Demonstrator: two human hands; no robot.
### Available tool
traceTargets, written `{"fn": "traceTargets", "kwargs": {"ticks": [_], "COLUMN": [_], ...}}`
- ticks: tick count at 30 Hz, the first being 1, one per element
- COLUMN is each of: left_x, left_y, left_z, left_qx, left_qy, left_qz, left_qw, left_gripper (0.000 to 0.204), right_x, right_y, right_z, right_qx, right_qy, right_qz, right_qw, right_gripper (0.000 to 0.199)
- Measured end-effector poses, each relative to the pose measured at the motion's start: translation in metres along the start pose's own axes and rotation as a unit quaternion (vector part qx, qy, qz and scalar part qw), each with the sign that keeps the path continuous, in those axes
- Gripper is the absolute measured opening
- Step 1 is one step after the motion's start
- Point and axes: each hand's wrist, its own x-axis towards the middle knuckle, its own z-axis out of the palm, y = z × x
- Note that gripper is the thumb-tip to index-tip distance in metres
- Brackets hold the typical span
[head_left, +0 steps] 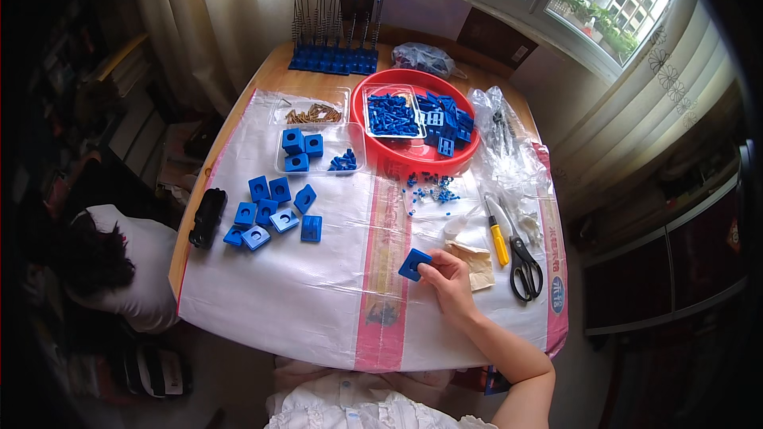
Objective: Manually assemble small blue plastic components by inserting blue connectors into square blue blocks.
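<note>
My right hand (451, 284) is closed on a square blue plastic piece (410, 264) with a hole in it, pinched between thumb and fingers above the covered table. Just right of that hand lies a folded light-brown cloth or paper (479, 267). Out of the picture is my left hand. To the left, several similar blue plastic blocks (265, 211) lie loose in a cluster. Behind them, a clear plastic box (338, 135) holds more blue blocks (293, 141) and small blue parts (343, 160). Tiny blue and pale pieces (433, 192) are scattered beyond my hand.
A red basin (371, 155) holds blue parts. Scissors (525, 270) and a yellow-handled knife (498, 243) lie right, near clear plastic bags (501, 139). Far back stands a blue rack of upright rods (332, 59). A black case (208, 218) and another person (131, 270) are left.
</note>
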Motion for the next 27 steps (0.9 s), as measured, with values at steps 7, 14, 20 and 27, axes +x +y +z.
{"fn": "traceTargets", "kwargs": {"ticks": [7, 14, 20, 27], "left_x": [0.016, 0.022, 0.023, 0.026], "left_y": [0.033, 0.039, 0.035, 0.023], "left_z": [-0.014, -0.013, -0.010, -0.003], "left_qx": [0.082, 0.127, 0.160, 0.201], "left_qy": [0.053, 0.064, 0.060, 0.039], "left_qz": [-0.010, -0.020, -0.037, -0.060], "left_qw": [0.995, 0.990, 0.985, 0.977], "left_gripper": [0.043, 0.044, 0.044, 0.045], "right_x": [-0.001, 0.000, 0.000, -0.001], "right_y": [0.000, 0.003, 0.000, -0.008], "right_z": [-0.001, -0.003, -0.001, 0.002], "right_qx": [-0.005, 0.002, -0.018, -0.008], "right_qy": [-0.002, -0.012, -0.020, -0.028], "right_qz": [0.007, 0.005, 0.001, 0.003], "right_qw": [1.000, 1.000, 1.000, 1.000], "right_gripper": [0.018, 0.018, 0.017, 0.013]}}
